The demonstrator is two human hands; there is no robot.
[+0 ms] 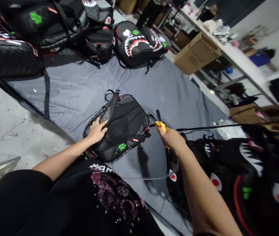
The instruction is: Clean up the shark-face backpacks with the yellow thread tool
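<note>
A black backpack (129, 114) lies with its strap side up on the grey cloth in front of me. It bears a green clover-like patch and a small red label. My left hand (97, 131) rests on its left part, fingers spread, pressing flat near a shoulder strap (112, 106). Off the backpack's right end, my right hand (171, 138) is closed around an orange-handled tool (160, 126). A slim dark tip points from it toward the backpack; motion blur and my fingers hide its exact kind.
Shark-mouth backpacks (139, 42) line the far edge of the grey cloth (80, 85), with more dark bags (28, 23) at upper left. Other bags (213, 164) crowd my right arm. A cardboard box (197, 52) stands by a cluttered workbench (240, 62). Someone's dark-clothed legs (150, 14) show behind.
</note>
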